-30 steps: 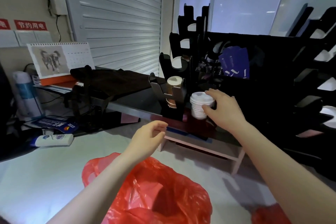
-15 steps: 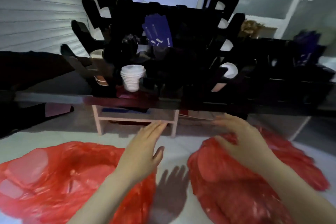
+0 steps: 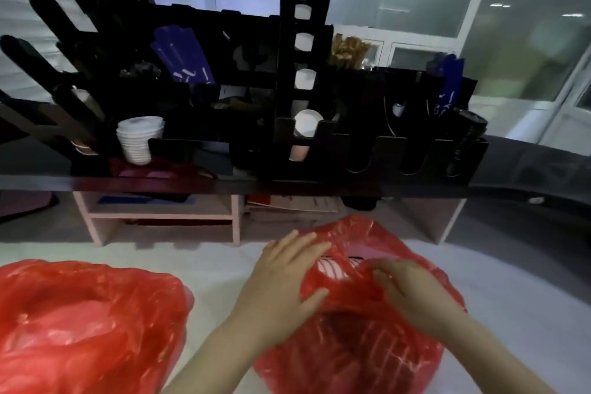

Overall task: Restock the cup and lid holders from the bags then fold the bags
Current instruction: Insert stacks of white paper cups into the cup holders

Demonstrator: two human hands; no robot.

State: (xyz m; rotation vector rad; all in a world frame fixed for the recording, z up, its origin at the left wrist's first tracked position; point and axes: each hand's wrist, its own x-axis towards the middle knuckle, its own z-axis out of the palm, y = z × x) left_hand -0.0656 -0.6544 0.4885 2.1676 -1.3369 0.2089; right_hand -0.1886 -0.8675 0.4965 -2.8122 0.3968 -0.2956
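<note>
Bags first: two red plastic ones on the white table [image 3: 217, 262], well apart. The bag on the left [image 3: 80, 323] lies slumped, with neither hand on it. The bag on the right [image 3: 367, 345] has both hands on it!

The left hand [image 3: 281, 275] is spread against that bag's left flank, four fingers straight and fanned, thumb pressed to the plastic lower down. It grips nothing, it only presses. The right hand [image 3: 412, 288] lies over the crumpled plastic at the bag's mouth, fingers reaching leftward. It's blurred, and I can't tell whether they pinch the film or merely rest on it.

Between the two hands the mouth gapes, and loose lids [image 3: 332, 267] show white inside, too blurred to count.

Up on the dark shelf [image 3: 287, 185] behind stands the black holder rack [image 3: 198, 19]. One lid stack [image 3: 137, 141] sits upright near its left end. One centre column shows four white cup mouths [image 3: 308, 126], one above another. Two bunches of blue packets poke up, one towards the left [image 3: 182, 57] and one far right [image 3: 451, 83].
</note>
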